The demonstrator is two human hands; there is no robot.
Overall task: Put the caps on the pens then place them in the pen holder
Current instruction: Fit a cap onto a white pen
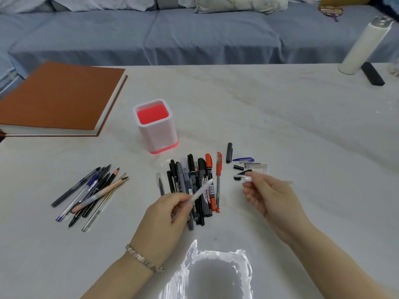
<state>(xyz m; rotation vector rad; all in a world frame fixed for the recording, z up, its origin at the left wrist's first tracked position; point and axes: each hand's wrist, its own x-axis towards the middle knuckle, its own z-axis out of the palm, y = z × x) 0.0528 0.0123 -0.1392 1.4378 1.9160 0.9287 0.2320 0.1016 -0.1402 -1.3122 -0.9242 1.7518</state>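
Note:
My left hand (167,214) grips a white uncapped pen (201,190), its tip pointing up and right over a pile of capped pens (194,182) in black, grey and red. To the right, my right hand (266,194) pinches a small clear cap (246,179) between thumb and fingers. The cap and the pen tip are apart. Loose caps (244,164) in black, blue and clear lie just beyond my right hand. A second pile of uncapped pens (92,194) lies at the left. The pink and white pen holder (156,128) stands upright behind the piles and looks empty.
A brown hardcover book (60,98) lies at the back left of the white table. A white bottle (364,46) and a black bar (372,73) stand at the back right. A blue sofa (194,35) runs behind the table. Glare marks the near table edge.

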